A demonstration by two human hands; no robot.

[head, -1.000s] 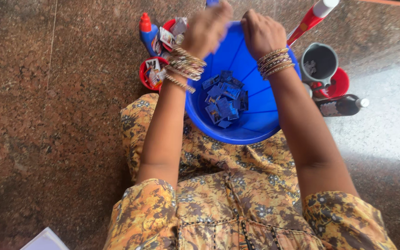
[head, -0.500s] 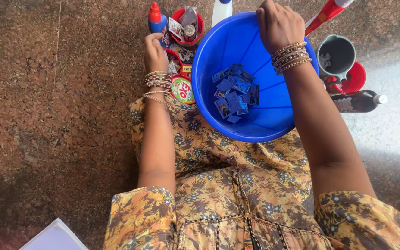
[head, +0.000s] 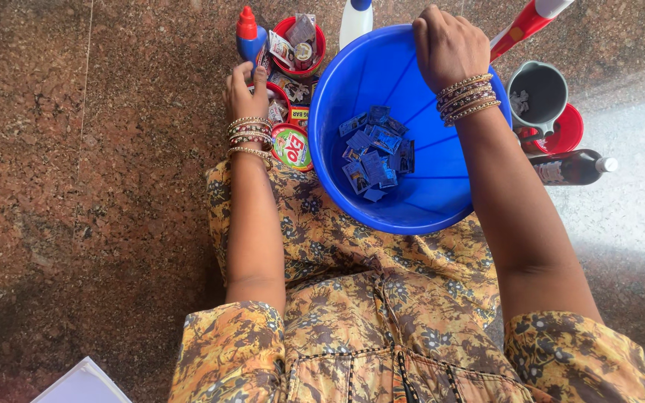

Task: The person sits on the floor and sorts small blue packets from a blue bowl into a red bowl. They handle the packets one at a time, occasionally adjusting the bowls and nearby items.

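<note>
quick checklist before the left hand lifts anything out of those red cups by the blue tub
1. Right hand gripping the round blue plastic tub's far rim: ok.
2. Small blue sachets lying inside the tub: ok.
3. Left hand at the small red cup of packets: ok.
4. Left grip closed on a packet: cannot tell.
5. Blue bottle with red cap upright beside the fingers: ok.
6. Dark bottle upright: not ok, lying on its side.

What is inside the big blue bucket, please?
The blue bucket holds a loose pile of small blue sachets on its bottom. The right hand grips the far rim and covers a small part of the wall there. Anything beneath the pile is hidden.
</note>
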